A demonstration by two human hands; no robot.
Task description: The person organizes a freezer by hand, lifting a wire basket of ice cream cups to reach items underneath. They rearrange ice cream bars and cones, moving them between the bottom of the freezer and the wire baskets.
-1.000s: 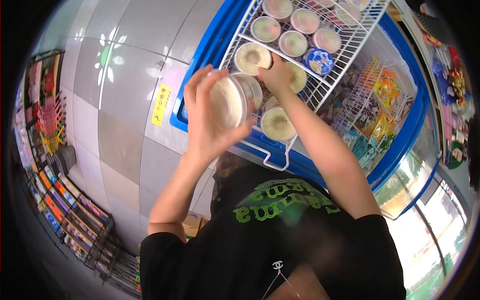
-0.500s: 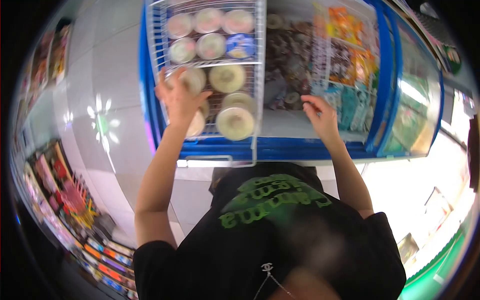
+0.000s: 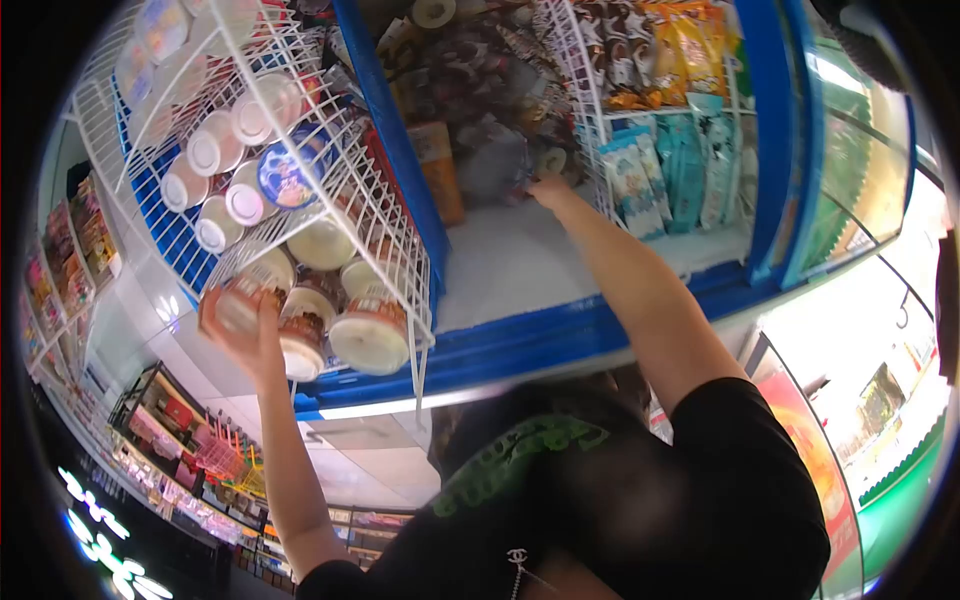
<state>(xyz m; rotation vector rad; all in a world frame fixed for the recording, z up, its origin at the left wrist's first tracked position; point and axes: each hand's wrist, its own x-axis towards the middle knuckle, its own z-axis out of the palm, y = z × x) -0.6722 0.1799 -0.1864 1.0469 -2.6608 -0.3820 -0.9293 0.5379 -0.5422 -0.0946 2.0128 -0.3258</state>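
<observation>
My left hand [image 3: 243,325] is at the near left corner of a white wire basket [image 3: 270,235], its fingers curled round a pale-lidded ice cream tub [image 3: 262,276]. More tubs lie beside it, among them a white-bottomed tub [image 3: 370,342]. My right hand [image 3: 546,190] reaches down into the freezer, fingers closed at the edge of a blurred greyish plastic package [image 3: 498,165]. What exactly the fingertips pinch is hidden by blur. Dark wrapped ice creams [image 3: 480,75] are heaped just beyond that hand.
The freezer's blue rim [image 3: 520,345] runs along my front. A second wire rack [image 3: 590,110] to the right holds light-blue packets [image 3: 683,170] and orange packets [image 3: 690,45]. A blue-lidded tub [image 3: 290,175] sits in the left basket. Shop shelves [image 3: 165,410] stand at lower left.
My right hand has moved forward and left, deeper into the freezer. The left basket now appears tilted, showing the tubs' sides. My left hand has closed round a tub, and the view has turned.
</observation>
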